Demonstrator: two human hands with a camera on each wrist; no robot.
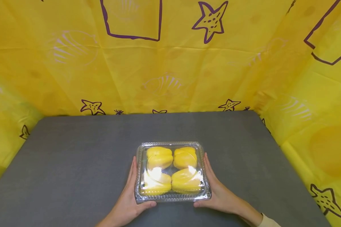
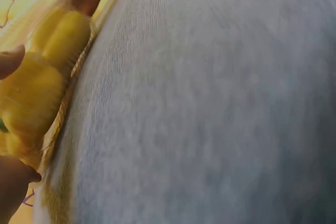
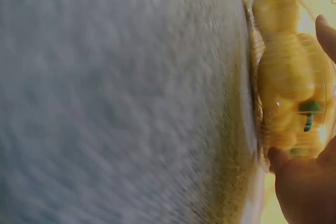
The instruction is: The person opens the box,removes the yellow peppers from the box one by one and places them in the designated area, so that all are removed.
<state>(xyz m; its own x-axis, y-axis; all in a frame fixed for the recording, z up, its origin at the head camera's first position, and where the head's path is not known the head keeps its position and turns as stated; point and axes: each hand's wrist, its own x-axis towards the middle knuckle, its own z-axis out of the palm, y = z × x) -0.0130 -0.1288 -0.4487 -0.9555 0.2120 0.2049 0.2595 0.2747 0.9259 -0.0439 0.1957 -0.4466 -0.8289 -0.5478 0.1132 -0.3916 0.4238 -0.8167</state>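
A clear plastic clamshell container [image 1: 173,198] sits near the front middle of the grey table, its lid closed. Several yellow bell peppers [image 1: 159,159] lie inside in two rows, and a green stem [image 3: 310,109] shows through the wall in the right wrist view. My left hand [image 1: 128,192] holds the container's left side, fingers along the wall and thumb at the near edge. On the opposite side my right hand [image 1: 220,192] grips it the same way, thumb at the near corner. Glare covers part of the lid.
The grey tabletop [image 1: 82,157] stretches behind and to both sides of the container. Yellow cloth [image 1: 173,63] printed with starfish and fish hangs along the back and both sides of the table.
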